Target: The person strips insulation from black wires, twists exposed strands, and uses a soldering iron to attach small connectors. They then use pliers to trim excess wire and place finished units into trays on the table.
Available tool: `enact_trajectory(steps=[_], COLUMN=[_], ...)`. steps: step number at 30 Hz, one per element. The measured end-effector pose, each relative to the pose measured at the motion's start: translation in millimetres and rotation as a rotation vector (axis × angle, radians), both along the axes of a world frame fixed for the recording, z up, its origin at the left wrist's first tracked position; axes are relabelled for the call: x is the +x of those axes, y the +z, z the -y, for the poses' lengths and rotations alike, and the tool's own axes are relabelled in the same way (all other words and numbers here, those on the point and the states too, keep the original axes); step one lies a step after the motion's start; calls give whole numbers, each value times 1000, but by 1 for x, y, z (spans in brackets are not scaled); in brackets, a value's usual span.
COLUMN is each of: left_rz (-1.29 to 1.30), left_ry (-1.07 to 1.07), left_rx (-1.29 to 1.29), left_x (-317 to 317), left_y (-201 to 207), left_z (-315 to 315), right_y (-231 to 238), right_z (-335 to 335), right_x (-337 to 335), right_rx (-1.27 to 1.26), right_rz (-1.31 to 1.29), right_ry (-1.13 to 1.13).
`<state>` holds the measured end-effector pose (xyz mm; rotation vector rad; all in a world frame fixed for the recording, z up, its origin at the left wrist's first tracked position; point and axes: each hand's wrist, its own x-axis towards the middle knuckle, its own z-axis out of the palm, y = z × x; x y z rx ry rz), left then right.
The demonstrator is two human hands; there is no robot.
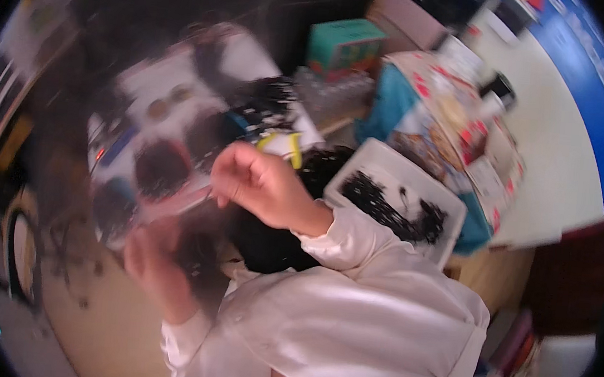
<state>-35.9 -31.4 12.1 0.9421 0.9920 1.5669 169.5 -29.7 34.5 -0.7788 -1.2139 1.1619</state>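
My right hand [263, 185] is raised over the near right side of the work table [139, 84], its fingers curled in toward the thumb. Whatever it may hold is too small or blurred to make out. Lower and to the left, my left hand [159, 258] hangs by the table's near edge, smeared by motion, so its fingers do not show clearly. Just beyond my right hand lies a yellow-edged ring-shaped thing [280, 147]. A white plastic tray [447, 248], right of my right hand, holds many thin black pieces [380, 202].
A dark round thing with a reddish rim [164, 166] and a dark heap with pale bits [266, 106] are on the table. Behind stands a green box [343, 45] over a clear plastic container [332, 90]. Toward the right is a teal box [393, 96] with patterned cloth.
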Motion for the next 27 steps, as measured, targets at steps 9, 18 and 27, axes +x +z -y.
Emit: enact_trajectory(steps=[9,18,27], left_rz=[47,-18,108], left_ry=[-154,-920,-720], left_rx=[-23,179,22], left_x=[-5,57,27], left_y=[-12,41,31], left_z=[-12,25,28], right_y=[90,78,-5], right_z=[130,118,54], right_x=[245,86,59], right_rx=[321,-77,-148], right_rz=[-145,193,186], right_ry=[-1012,-42,-113])
